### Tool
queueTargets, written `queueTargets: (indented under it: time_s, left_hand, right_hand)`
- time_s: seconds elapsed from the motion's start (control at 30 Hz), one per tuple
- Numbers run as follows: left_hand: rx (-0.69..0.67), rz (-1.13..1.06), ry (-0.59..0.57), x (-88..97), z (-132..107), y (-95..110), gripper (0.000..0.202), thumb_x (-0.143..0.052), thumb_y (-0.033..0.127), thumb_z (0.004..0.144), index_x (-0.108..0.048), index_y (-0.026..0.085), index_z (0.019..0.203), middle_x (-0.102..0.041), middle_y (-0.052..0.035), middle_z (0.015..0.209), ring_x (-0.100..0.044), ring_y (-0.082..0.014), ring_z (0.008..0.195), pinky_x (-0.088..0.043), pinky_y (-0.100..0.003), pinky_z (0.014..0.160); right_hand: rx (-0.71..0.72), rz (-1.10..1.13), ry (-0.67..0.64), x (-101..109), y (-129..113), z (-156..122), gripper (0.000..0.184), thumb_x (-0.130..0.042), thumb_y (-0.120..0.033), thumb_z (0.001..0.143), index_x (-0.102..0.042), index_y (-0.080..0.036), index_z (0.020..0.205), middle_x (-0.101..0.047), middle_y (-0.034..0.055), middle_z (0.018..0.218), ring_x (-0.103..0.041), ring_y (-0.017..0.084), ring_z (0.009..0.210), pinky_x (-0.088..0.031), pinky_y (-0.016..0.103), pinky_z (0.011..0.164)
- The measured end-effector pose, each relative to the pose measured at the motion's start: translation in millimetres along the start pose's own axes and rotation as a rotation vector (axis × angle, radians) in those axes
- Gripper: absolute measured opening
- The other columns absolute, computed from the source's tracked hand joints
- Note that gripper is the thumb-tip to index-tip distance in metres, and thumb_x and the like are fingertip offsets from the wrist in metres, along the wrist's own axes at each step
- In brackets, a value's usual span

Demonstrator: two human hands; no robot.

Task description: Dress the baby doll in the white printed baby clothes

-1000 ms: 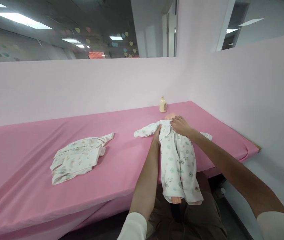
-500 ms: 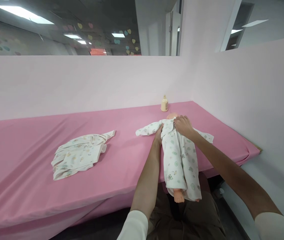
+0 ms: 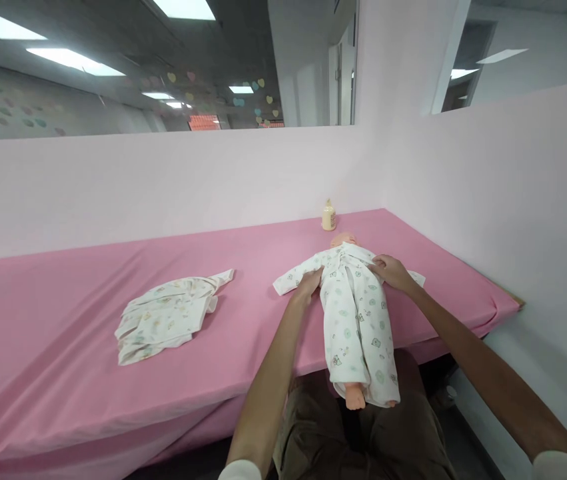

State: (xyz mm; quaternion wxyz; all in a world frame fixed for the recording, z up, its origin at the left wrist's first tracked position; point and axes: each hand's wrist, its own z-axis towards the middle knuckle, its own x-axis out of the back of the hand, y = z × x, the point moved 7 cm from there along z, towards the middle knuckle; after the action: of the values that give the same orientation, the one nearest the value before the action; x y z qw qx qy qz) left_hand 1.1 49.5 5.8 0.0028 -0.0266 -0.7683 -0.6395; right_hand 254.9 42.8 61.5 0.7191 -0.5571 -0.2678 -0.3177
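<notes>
A baby doll (image 3: 355, 397) lies on its back at the near edge of the pink-covered table, its feet hanging over the edge toward my lap. It wears a long-sleeved white baby outfit (image 3: 358, 320) with small green and grey prints. The sleeves stretch out to both sides, and a seam or opening runs down the front. My left hand (image 3: 309, 283) grips the outfit at the doll's side, below the sleeve; its fingertips are partly hidden. On the other side, my right hand (image 3: 394, 273) pinches the cloth near the armpit.
A second printed white baby garment (image 3: 170, 317) lies crumpled on the pink sheet (image 3: 243, 333) to the left. By the back wall stands a cream pump bottle (image 3: 328, 217), beyond the doll's head. White walls with windows close off the back and right.
My right hand has moved from the chest, near the neck, down and outward to the doll's side. The outfit's front now lies flatter. My left hand has slid slightly down and left.
</notes>
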Motion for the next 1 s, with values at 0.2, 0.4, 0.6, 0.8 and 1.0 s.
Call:
queueTargets:
  time_s: [0.2, 0.4, 0.6, 0.8, 1.0]
  left_hand:
    - [-0.398, 0.59, 0.111, -2.8, -39.2, 51.4, 0.042, -0.062, 0.047, 0.08, -0.057, 0.019, 0.111, -0.059, -0.0104, 0.121, -0.056, -0.0226, 0.107, -0.043, -0.032, 0.09]
    - [-0.606, 0.923, 0.224, -20.4, -45.3, 75.9, 0.019, -0.041, 0.024, 0.09, -0.054, 0.02, 0.075, -0.059, -0.0075, 0.09, -0.054, -0.0221, 0.088, -0.04, -0.032, 0.074]
    - [-0.645, 0.433, 0.215, -5.1, -57.1, 88.9, 0.017, -0.042, 0.029, 0.091, -0.051, 0.021, 0.078, -0.058, -0.002, 0.08, -0.053, -0.0179, 0.077, -0.04, -0.029, 0.07]
    - [-0.715, 0.636, 0.059, -17.7, -83.0, 76.0, 0.022, -0.038, 0.034, 0.094, -0.051, 0.021, 0.081, -0.06, -0.0031, 0.088, -0.054, -0.019, 0.087, -0.042, -0.032, 0.079]
    - [-0.832, 0.966, 0.183, -18.2, -93.9, 59.3, 0.026, -0.052, 0.029, 0.087, -0.053, 0.021, 0.112, -0.06, -0.0093, 0.111, -0.055, -0.0252, 0.101, -0.043, -0.04, 0.089]
  right_hand:
    - [-0.009, 0.181, -0.007, -6.6, -9.7, 12.8, 0.051, -0.064, -0.046, 0.076, -0.059, -0.017, 0.118, -0.056, 0.0135, 0.129, -0.055, 0.026, 0.114, -0.043, 0.036, 0.095]
    - [-0.043, 0.416, -0.185, -10.0, -22.4, 25.8, 0.042, -0.071, -0.032, 0.068, -0.062, -0.017, 0.106, -0.067, 0.009, 0.107, -0.063, 0.02, 0.089, -0.049, 0.029, 0.071]
    - [0.004, 0.511, -0.108, 14.4, -42.3, 6.0, 0.016, -0.061, -0.034, 0.074, -0.056, -0.02, 0.078, -0.058, -0.0024, 0.07, -0.051, 0.013, 0.062, -0.037, 0.024, 0.054]
    - [0.233, 0.202, 0.098, 17.0, -56.7, -55.1, 0.007, -0.05, -0.025, 0.079, -0.055, -0.022, 0.083, -0.048, -0.0038, 0.062, -0.046, 0.015, 0.059, -0.038, 0.028, 0.057]
    - [0.285, -0.017, 0.307, -3.5, -28.7, -85.8, 0.022, -0.048, -0.025, 0.084, -0.056, -0.019, 0.104, -0.063, 0.0088, 0.095, -0.057, 0.025, 0.091, -0.046, 0.04, 0.083]
